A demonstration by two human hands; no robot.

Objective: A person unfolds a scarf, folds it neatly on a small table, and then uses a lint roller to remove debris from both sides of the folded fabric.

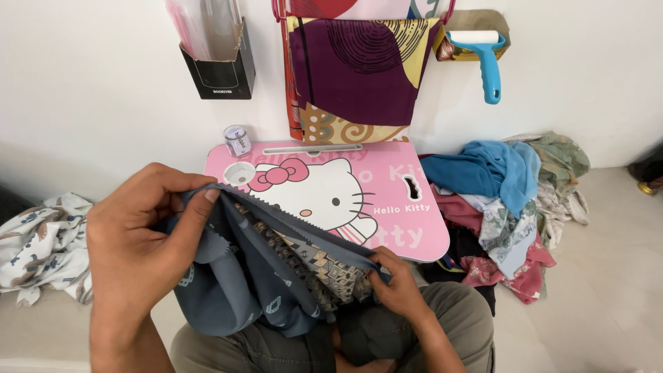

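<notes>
This is looking like a home room used for sewing: a person is sitting on the floor at a pink cartoon-cat lap desk (387,207), with clothes piled (507,207) against a white wall (90,90).

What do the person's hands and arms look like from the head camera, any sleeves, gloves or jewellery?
Both hands are bare: no gloves, rings, watch or bands show on the left hand or the right hand. The forearms are bare too, with no sleeve reaching into view. Fingernails are short and unpainted. The only clothing visible is olive-grey trousers on the lap.
</notes>
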